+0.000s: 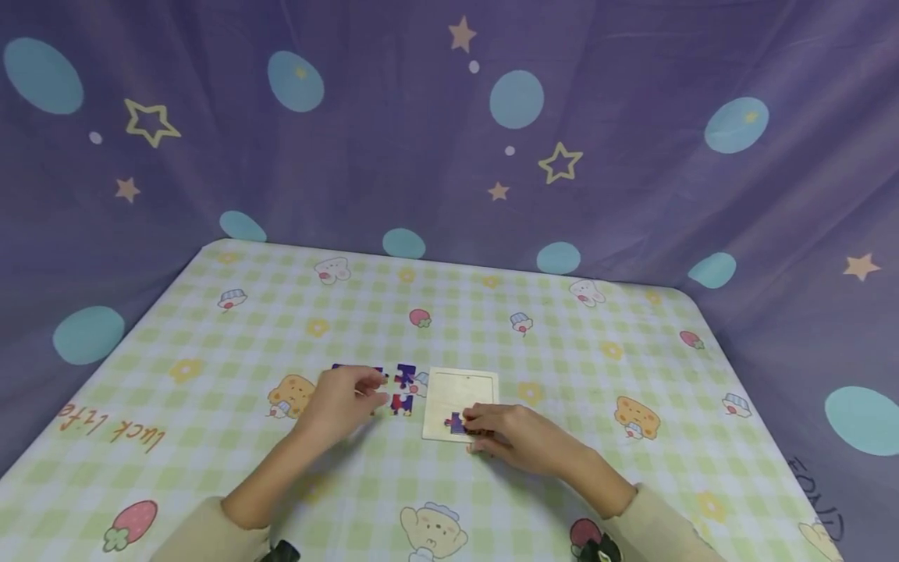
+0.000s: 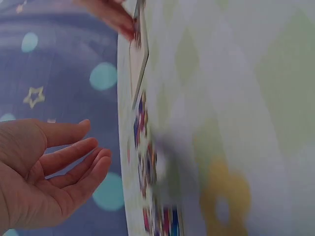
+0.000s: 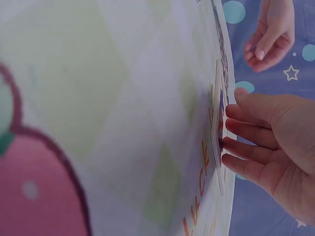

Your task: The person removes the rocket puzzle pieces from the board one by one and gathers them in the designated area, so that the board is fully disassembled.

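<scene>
A pale wooden puzzle tray (image 1: 456, 392) lies on the table in the head view, with dark blue and red jigsaw pieces (image 1: 456, 424) at its lower edge. My right hand (image 1: 523, 439) rests its fingertips on those pieces and partly hides them. In the right wrist view its fingers (image 3: 251, 150) are fairly straight against the tray. Just left of the tray lie a loose jigsaw piece (image 1: 405, 375) and another piece (image 1: 402, 404). Above more pieces, partly hidden, hovers my left hand (image 1: 344, 402). Its fingers (image 2: 81, 172) are loosely bent with nothing between them in the left wrist view.
A green-and-white checked cloth (image 1: 597, 484) with cartoon prints covers the table. Behind the far edge hangs a purple curtain (image 1: 407, 156) with stars and blue ovals. Small dark objects (image 1: 281, 551) show at each sleeve near the bottom edge.
</scene>
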The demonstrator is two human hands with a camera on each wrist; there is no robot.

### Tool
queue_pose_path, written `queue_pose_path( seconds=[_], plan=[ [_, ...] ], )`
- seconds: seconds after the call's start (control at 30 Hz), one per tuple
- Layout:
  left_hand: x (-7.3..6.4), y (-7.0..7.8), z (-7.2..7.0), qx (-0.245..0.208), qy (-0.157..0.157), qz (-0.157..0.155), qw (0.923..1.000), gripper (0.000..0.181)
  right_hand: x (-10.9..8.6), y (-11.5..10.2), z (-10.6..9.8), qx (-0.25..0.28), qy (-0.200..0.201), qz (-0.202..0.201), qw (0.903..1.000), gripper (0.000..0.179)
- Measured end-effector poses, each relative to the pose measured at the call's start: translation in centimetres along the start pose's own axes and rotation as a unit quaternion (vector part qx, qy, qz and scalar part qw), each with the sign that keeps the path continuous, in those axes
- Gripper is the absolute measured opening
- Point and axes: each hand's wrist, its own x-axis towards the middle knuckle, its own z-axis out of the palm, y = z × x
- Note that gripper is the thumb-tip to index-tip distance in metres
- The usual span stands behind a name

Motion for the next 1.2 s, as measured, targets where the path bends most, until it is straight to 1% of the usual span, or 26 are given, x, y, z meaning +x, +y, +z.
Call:
queue_pose_path(
  seconds=[0.1, 0.2, 0.3, 0.47, 0.53, 0.6, 0.7, 0.8, 0.87, 1.0, 1.2],
  plan=[
    [0.6, 0.8, 1.8, 0.001, -0.015, 0.005, 0.9999, 0.019, -0.1, 0.0, 0.0, -0.002, 0.000, -0.002, 1.0000, 0.031],
    [1.0, 1.7, 3.4, 0.005, -0.038, 0.007, 0.9993, 0.017, -0.2, 0.0, 0.0, -0.007, -0.003, 0.000, 1.0000, 0.031],
    [1.3, 2.4, 4.7, 0.011, -0.064, 0.024, 0.9976, 0.016, -0.3, 0.0, 0.0, -0.012, -0.002, 0.001, 0.9999, 0.030],
    [1.6, 3.4, 6.4, 0.017, -0.103, 0.074, 0.9917, 0.017, -0.8, 0.0, 0.0, -0.023, 0.003, -0.003, 0.9997, 0.031],
    [1.6, 3.6, 7.0, 0.021, -0.114, 0.091, 0.9890, 0.018, -1.1, 0.0, 0.0, -0.026, 0.002, -0.003, 0.9996, 0.031],
    [1.7, 3.7, 7.5, 0.032, -0.122, 0.101, 0.9869, 0.020, -1.3, 0.1, 0.0, -0.028, 0.002, -0.003, 0.9996, 0.030],
    [1.6, 3.9, 8.0, 0.055, -0.121, 0.101, 0.9860, 0.021, -1.7, 0.2, 0.1, -0.022, 0.001, -0.001, 0.9998, 0.029],
    [1.4, 4.1, 8.3, 0.076, -0.113, 0.086, 0.9869, 0.022, -1.8, 0.3, 0.2, -0.011, -0.001, 0.000, 0.9999, 0.028],
    [1.3, 4.3, 8.3, 0.080, -0.109, 0.077, 0.9877, 0.022, -1.8, 0.4, 0.2, -0.003, -0.005, 0.004, 1.0000, 0.029],
    [1.1, 4.3, 8.3, 0.071, -0.112, 0.076, 0.9882, 0.022, -1.8, 0.4, 0.1, 0.004, -0.014, 0.012, 0.9998, 0.031],
    [1.1, 3.9, 8.3, 0.034, -0.113, 0.084, 0.9894, 0.023, -1.6, 0.1, -0.1, 0.003, -0.019, 0.019, 0.9996, 0.031]
  ],
)
